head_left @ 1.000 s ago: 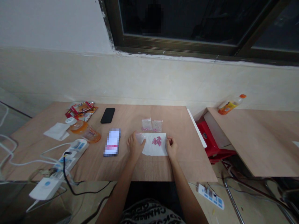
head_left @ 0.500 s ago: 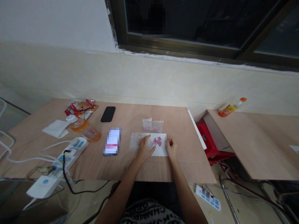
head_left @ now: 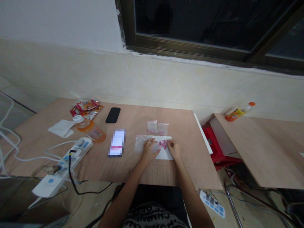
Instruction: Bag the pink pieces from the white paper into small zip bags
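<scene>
Left hand [head_left: 149, 150] lies released, pinning white paper [head_left: 166, 155] at the worktop's [head_left: 133, 120] near middle; right hand [head_left: 174, 148] touches pink beads [head_left: 163, 144] there, grip unclear. A light pinch should avoid scattering them.

a pale wooden worktop [head_left: 95, 161] stands against a cream tiled wall [head_left: 71, 72], which is painted white higher up. a dark-framed window [head_left: 190, 46] sits above it, its glass black, and the room light is dim and warm. to the right, across a narrow gap, is a second table [head_left: 266, 152] of the same wood, with a red plastic stool [head_left: 215, 144] tucked between them. the floor [head_left: 251, 202] is beige, with cables trailing over it.
</scene>
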{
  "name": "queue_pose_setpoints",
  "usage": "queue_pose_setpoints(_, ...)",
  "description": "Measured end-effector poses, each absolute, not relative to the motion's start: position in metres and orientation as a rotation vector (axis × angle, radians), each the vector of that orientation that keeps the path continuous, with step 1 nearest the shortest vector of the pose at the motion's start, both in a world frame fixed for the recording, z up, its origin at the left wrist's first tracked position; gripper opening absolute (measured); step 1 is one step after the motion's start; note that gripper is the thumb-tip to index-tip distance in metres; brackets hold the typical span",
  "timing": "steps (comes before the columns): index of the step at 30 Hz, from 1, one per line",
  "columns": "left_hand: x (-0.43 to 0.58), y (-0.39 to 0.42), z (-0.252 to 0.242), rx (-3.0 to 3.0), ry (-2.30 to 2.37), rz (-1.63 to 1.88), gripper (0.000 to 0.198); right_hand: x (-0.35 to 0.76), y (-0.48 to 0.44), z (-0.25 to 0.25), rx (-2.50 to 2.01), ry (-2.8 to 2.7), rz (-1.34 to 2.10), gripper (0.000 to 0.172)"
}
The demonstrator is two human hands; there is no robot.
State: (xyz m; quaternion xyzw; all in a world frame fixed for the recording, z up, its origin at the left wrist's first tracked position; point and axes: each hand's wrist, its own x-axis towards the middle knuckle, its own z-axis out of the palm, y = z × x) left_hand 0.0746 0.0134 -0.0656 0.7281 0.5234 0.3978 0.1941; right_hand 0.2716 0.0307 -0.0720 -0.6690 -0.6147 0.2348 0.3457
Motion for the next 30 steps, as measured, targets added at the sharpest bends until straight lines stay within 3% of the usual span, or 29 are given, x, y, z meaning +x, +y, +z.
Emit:
queue_pose_setpoints(8, 0.073, 0.016, -0.067, 2.023, 1.415, 1.133, 0.031, 0.27, 0.031, -0.069, -1.767, -1.617, 0.628, 0.034)
queue_pose_setpoints(17, 0.073, 0.018, -0.074, 2.009, 1.413, 1.1, 0.058, 0.269, 0.03, -0.065, -1.743, -1.627, 0.611, 0.033)
queue_pose_setpoints(30, 0.072, 0.017, -0.075, 1.948, 1.386, 1.14, 0.064, 0.269, 0.029, -0.064, -1.742, -1.591, 0.632, 0.037)
